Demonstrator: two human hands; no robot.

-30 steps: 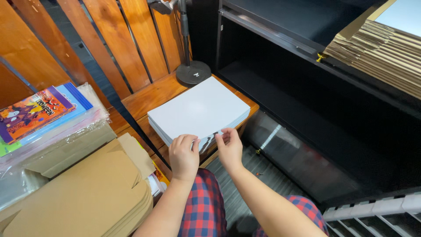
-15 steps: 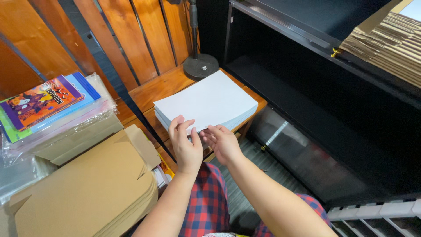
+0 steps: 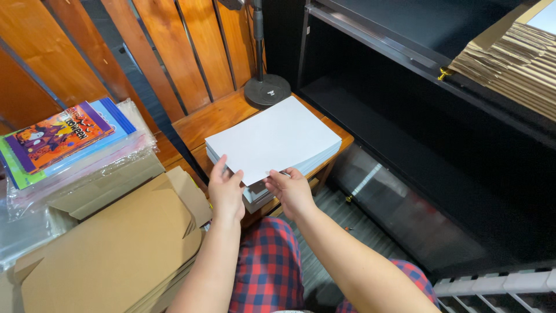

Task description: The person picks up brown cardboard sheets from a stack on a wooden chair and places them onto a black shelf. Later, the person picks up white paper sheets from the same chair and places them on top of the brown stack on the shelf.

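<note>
Since a second ago, your left hand (image 3: 226, 188) and right hand (image 3: 289, 188) have moved onto the white paper stack (image 3: 272, 139) at the bench's (image 3: 202, 122) near edge, fingers clamped on its top sheets, lifting them.

Bright, even indoor light; sharp focus, deep shadow in the black shelf (image 3: 405, 98), slight wide-angle stretch.

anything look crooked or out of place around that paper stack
The top sheet sits slightly askew on the white paper stack, its near edge lifted between the left hand and right hand. The stack also overhangs the near edge of the small wooden table. Nothing looks spilled or damaged.
</note>
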